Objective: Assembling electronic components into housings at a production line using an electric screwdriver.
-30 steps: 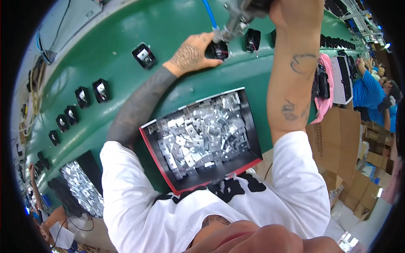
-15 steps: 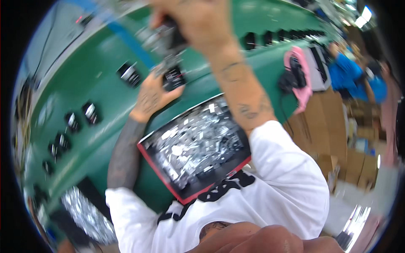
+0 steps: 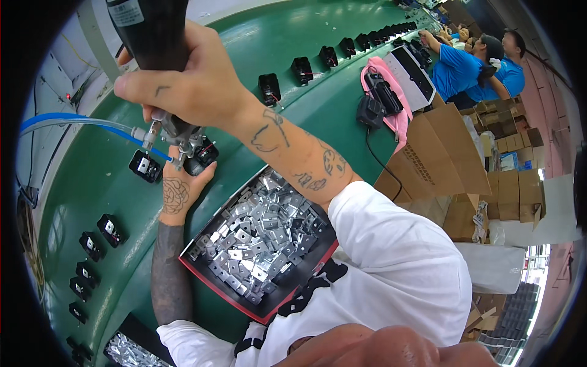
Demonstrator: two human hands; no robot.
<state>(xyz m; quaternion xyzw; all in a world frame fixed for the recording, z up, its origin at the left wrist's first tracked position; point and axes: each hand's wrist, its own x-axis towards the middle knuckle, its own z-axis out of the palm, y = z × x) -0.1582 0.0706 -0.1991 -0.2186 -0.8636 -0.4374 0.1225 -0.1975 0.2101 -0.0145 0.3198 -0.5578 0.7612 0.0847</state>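
Observation:
My right hand [image 3: 205, 85] grips a black power screwdriver [image 3: 160, 40] with a metal nose. A blue hose and a clear hose run to that nose. The nose points down at a small black plastic housing [image 3: 209, 153] on the green work surface; whether it touches cannot be seen. My left hand [image 3: 179, 191] holds this housing, with the thumb along its near side and the fingers partly hidden behind the tool. Just left of them sits another black housing [image 3: 145, 166]. Close to my body lies a red-edged black box [image 3: 220, 291] full of small metal plates [image 3: 257, 235].
Further black housings [image 3: 110, 230] stand along the left, and a row of them [image 3: 301, 71] runs far right. A pink pouch [image 3: 400, 131] holds a black adapter with a cable. Cardboard boxes [image 3: 428, 159] and co-workers in blue [image 3: 461, 76] are at the right.
The view has shifted and sharpened. My right hand and the screwdriver now appear farther left, with the tool's nose over the housing in my left hand.

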